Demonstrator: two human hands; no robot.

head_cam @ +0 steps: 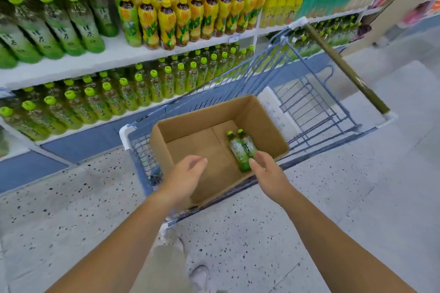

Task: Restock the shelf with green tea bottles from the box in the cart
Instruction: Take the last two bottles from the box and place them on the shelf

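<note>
An open cardboard box (188,130) sits in a blue wire cart (309,92). Two green tea bottles (240,149) with green caps lie side by side at the box's right side; the rest of the box floor is bare. My right hand (266,168) reaches into the box with its fingertips at the bottoms of the two bottles, fingers apart, not closed on them. My left hand (188,173) hovers over the box's near left part, open and holding nothing. The shelf (114,54) at upper left carries rows of matching green tea bottles (54,23).
Yellow-labelled bottles (181,14) fill the middle of the same shelf, smaller green-capped bottles (114,95) the shelf below. The cart's olive handle (345,66) runs along its right end. A white carton (276,109) lies in the cart beside the box. Speckled floor lies around my shoe (200,278).
</note>
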